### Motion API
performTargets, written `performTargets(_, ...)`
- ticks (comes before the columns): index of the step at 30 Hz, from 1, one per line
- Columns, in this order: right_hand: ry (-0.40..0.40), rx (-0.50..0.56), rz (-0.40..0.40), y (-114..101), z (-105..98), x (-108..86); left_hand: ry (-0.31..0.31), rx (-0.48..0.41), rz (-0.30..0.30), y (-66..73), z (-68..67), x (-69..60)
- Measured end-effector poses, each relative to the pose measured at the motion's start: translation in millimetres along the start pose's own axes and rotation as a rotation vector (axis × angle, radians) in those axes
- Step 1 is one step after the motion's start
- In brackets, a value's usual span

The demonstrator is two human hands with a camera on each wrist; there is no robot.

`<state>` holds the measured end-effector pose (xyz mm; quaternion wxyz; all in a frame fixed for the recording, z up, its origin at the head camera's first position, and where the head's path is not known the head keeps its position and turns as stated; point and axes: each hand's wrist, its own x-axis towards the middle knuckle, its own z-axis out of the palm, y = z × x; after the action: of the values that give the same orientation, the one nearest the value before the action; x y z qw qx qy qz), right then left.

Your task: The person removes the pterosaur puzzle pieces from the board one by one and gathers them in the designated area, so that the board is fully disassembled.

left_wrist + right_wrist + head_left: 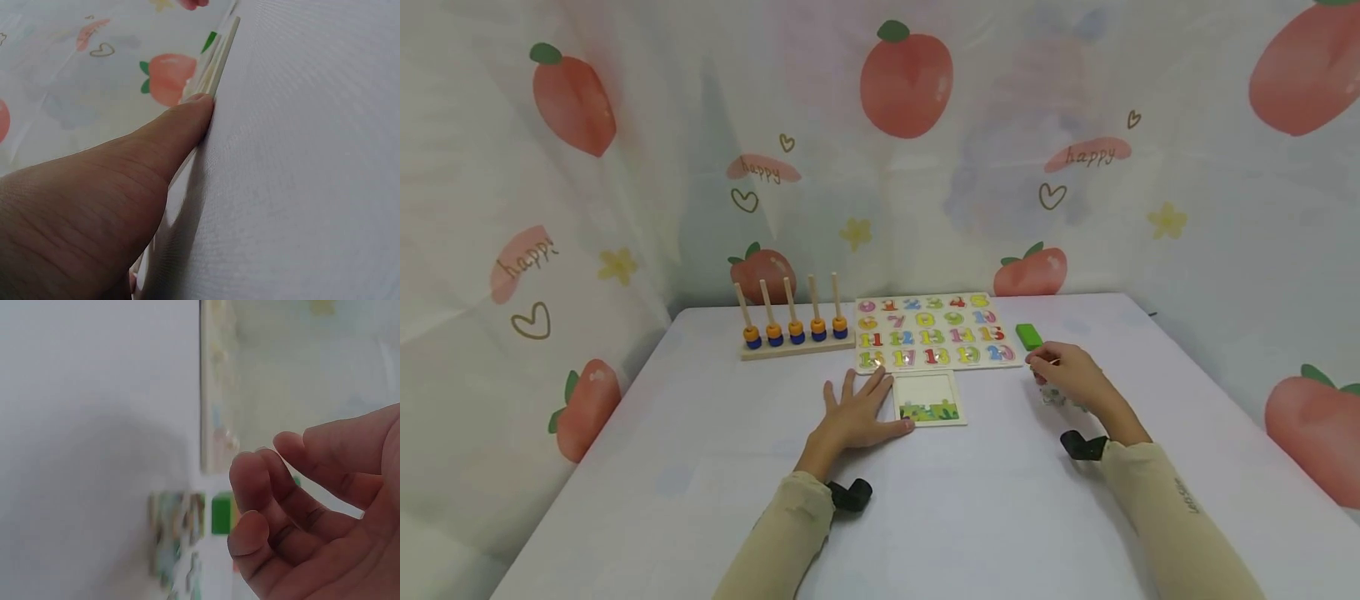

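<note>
My left hand [856,417] lies spread beside a small square puzzle frame [960,398], its thumb on the frame's lower left corner and its fingertips by the left side. A strip of green picture fills the frame's lower part; the rest is pale. In the left wrist view the thumb of the hand [119,169] presses the edge of the frame [226,56]. My right hand [1075,377] hovers over a small pile of puzzle pieces [1051,395], partly hiding it. The right wrist view has the hand [312,519] with loosely bent fingers, nothing visible between them, beside the blurred pieces [172,528].
A number board [936,329] with colourful numerals lies behind the small frame. To its left stands a wooden peg rack [797,348] with orange and blue beads on several pegs. A green block [1028,337] lies just beyond my right hand. A printed curtain hangs behind the table.
</note>
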<state>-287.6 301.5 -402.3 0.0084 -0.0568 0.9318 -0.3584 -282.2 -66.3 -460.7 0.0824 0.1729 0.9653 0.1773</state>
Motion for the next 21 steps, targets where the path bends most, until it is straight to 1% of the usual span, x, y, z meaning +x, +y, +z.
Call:
performTargets(7,-0.052,0.039,-0.049,-31.8,12.8,12.2,0.005,-0.018,-0.008,-1.5,-4.2,-3.7)
performTargets(14,-0.075,0.033,-0.120,-51.0,32.4,21.1,0.008,0.015,0.000,-2.1,-2.9,-3.5)
performTargets(21,-0.122,0.021,-0.153,-70.2,51.6,29.5,0.009,0.035,-0.011,0.5,-2.5,-0.7)
